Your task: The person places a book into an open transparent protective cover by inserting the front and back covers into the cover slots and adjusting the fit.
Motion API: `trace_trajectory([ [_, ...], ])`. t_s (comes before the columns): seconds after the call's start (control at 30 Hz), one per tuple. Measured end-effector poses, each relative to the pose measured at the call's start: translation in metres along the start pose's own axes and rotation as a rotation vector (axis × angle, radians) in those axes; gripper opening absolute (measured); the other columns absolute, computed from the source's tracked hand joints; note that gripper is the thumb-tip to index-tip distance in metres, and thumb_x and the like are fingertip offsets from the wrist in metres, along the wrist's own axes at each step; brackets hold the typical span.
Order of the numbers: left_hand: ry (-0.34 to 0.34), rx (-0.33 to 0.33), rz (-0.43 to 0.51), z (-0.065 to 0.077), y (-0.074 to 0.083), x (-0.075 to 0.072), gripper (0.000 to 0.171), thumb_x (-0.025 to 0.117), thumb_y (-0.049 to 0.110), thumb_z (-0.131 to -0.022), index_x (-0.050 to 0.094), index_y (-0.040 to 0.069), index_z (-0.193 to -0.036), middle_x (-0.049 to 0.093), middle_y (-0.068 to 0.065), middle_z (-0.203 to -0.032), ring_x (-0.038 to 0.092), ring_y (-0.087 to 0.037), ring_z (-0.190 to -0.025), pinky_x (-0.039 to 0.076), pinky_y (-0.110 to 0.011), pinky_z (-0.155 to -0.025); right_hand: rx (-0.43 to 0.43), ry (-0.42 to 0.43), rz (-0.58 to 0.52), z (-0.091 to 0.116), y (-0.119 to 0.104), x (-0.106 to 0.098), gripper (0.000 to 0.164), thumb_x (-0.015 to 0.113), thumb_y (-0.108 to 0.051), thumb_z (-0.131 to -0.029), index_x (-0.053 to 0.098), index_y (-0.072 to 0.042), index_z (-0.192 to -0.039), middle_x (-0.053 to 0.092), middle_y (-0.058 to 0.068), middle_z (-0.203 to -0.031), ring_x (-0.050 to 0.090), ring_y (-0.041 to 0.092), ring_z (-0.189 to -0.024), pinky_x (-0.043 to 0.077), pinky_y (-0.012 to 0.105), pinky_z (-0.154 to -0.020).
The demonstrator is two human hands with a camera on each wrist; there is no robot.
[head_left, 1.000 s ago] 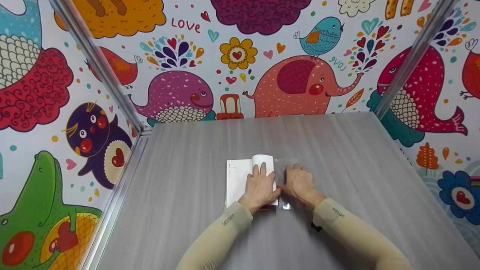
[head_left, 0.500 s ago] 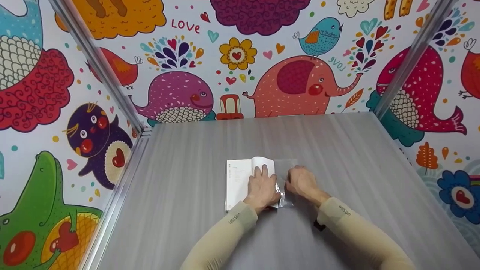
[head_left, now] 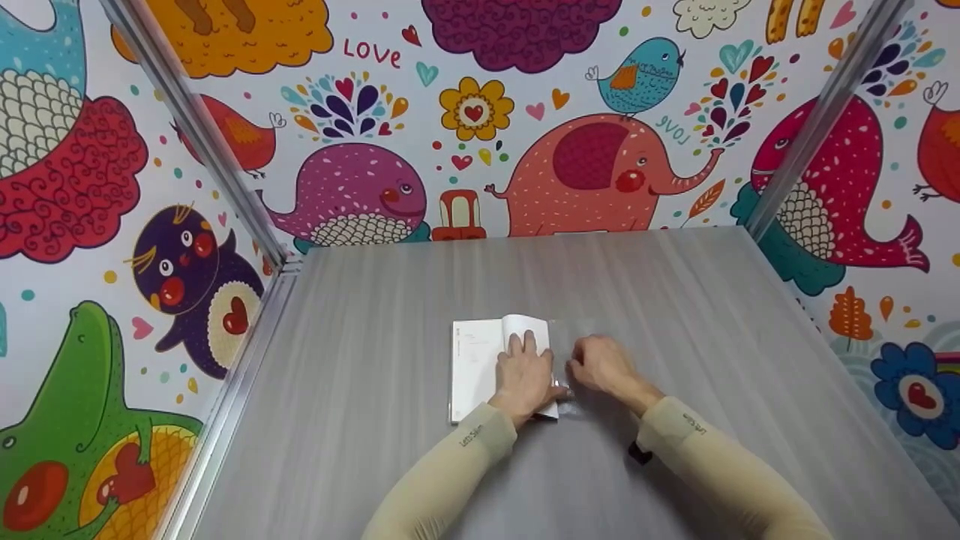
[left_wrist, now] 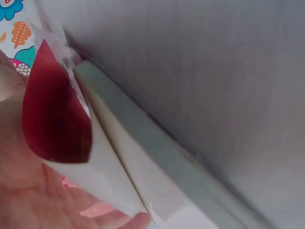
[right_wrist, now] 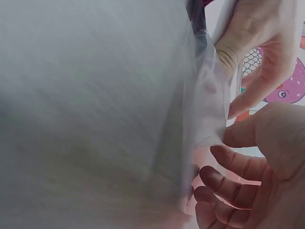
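Note:
An open book (head_left: pixel 472 367) lies in the middle of the table, its right-hand leaf curling up. My left hand (head_left: pixel 525 375) rests on that leaf with fingers spread, the thumb out toward a clear plastic sheet (right_wrist: pixel 209 105). The left wrist view shows a dark red surface (left_wrist: pixel 57 109) inside the curl and the thick page edge beside it. Along the book's right side extends the transparent sheet. My right hand (head_left: pixel 604 365) pinches its edge between thumb and forefinger, with the other fingers curled, as the right wrist view shows.
The grey wood-grain table (head_left: pixel 360 300) surrounds the book. Metal frame rails (head_left: pixel 247 390) run along its left side and up the corners. Printed cartoon walls (head_left: pixel 480 180) stand behind and at both sides.
My right hand has drawn back slightly to the right, its fingers curling at the plastic sheet. The left hand has shifted slightly right and stays on the curled leaf.

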State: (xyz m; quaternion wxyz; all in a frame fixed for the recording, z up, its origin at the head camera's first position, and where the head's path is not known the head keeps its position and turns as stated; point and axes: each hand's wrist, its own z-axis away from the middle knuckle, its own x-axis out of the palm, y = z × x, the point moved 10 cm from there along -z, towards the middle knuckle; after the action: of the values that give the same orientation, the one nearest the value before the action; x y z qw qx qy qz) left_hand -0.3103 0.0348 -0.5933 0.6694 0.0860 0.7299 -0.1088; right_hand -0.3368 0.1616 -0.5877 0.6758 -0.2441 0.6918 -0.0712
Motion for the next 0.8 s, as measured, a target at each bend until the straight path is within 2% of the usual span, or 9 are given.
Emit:
trace_trajectory([
  [0.1,-0.011,0.002,0.006,0.002,-0.001,-0.002,0.089,0.079,0.084,-0.082,0.074,0.022,-0.146,0.06,-0.016,-0.161,0.059,-0.035,-0.137,0.063,-0.044,-0.089,0.027,-0.001,0.018,-0.002,0.001,0.003,0.028,0.082,-0.035,-0.088,0.072,-0.012,-0.078,0.073,0.006,-0.075,0.065,0.023,-0.069,0.055,0.044,-0.062],
  [0.17,-0.01,0.004,0.01,0.003,-0.001,-0.003,0.089,0.079,0.084,-0.083,0.074,0.022,-0.147,0.06,-0.016,-0.163,0.059,-0.036,-0.141,0.064,-0.045,-0.091,0.076,-0.026,0.044,-0.003,-0.001,0.003,0.032,0.085,-0.042,-0.084,0.072,-0.013,-0.077,0.075,0.006,-0.076,0.067,0.024,-0.071,0.056,0.045,-0.063],
  [0.3,-0.012,0.011,0.006,0.005,-0.002,-0.005,0.089,0.078,0.084,-0.084,0.073,0.023,-0.148,0.058,-0.017,-0.166,0.057,-0.038,-0.146,0.064,-0.046,-0.094,0.101,-0.037,0.116,-0.004,-0.002,0.006,0.031,0.087,-0.042,-0.08,0.073,-0.014,-0.077,0.076,0.006,-0.077,0.069,0.025,-0.072,0.058,0.048,-0.065],
  [0.6,-0.024,0.062,0.038,0.004,0.0,-0.008,0.071,0.078,0.072,-0.093,0.074,0.025,-0.146,0.059,-0.015,-0.164,0.055,-0.037,-0.147,0.063,-0.048,-0.095,0.054,0.034,0.158,-0.004,-0.01,0.0,0.029,0.082,-0.035,-0.087,0.072,-0.014,-0.069,0.074,0.007,-0.069,0.068,0.027,-0.065,0.06,0.054,-0.064],
  [0.8,-0.031,0.107,0.128,0.004,0.005,-0.011,0.057,0.075,0.054,-0.098,0.075,0.021,-0.145,0.056,-0.018,-0.167,0.049,-0.043,-0.155,0.061,-0.055,-0.107,0.039,0.032,0.167,-0.006,-0.014,0.003,0.027,0.08,-0.034,-0.09,0.074,-0.014,-0.072,0.076,0.008,-0.074,0.071,0.03,-0.069,0.06,0.054,-0.067],
])
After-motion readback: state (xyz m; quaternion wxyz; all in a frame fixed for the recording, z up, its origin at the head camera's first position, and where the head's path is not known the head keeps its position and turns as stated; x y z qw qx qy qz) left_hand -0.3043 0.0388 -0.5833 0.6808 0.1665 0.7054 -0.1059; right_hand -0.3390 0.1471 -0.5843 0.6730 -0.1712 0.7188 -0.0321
